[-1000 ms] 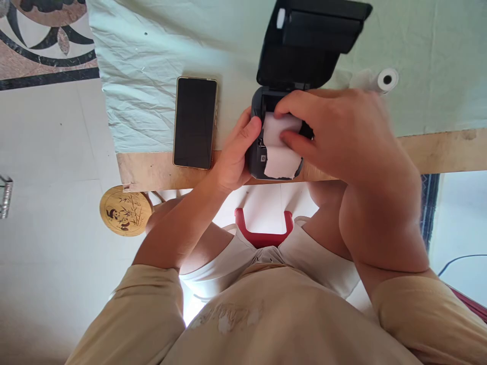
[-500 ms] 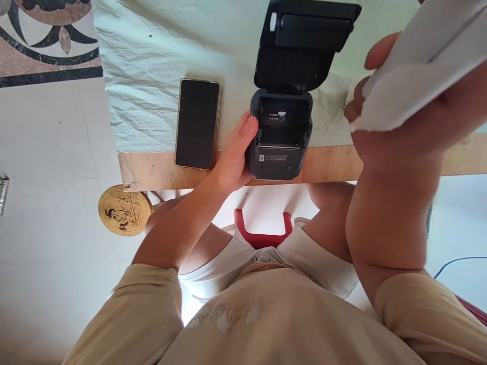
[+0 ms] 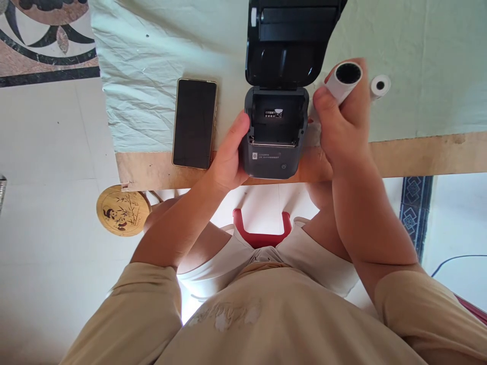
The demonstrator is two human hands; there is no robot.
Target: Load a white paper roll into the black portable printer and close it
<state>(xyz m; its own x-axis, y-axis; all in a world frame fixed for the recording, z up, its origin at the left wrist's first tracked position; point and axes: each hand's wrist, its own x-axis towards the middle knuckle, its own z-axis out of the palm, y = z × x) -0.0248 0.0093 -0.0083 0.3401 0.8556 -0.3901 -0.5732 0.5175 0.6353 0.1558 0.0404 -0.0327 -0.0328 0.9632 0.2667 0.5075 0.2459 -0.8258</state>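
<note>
A dark label printer [image 3: 274,161] stands at the table's front edge with its lid [image 3: 291,45] swung up and its paper bay bare. My left hand [image 3: 231,154] grips the printer's left side, thumb along the upper edge. Just right of the printer, my right hand [image 3: 340,119] is closed around a white paper roll [image 3: 340,87], its hollow dark core facing up. Some of the right fingers are hidden behind the roll. Beyond that hand, a smaller white roll [image 3: 385,82] with a dark core rests on the cloth.
A smartphone [image 3: 195,123] with a dark screen lies left of the printer. Pale green cloth [image 3: 144,101] covers the table, leaving a wooden front edge [image 3: 414,152]. A round wooden disc [image 3: 124,210] with a panda picture is below the left corner.
My right hand has come down and left from the upper right, bringing the paper roll close to the printer. The smaller roll now shows. The printer and left hand have shifted slightly left in view.
</note>
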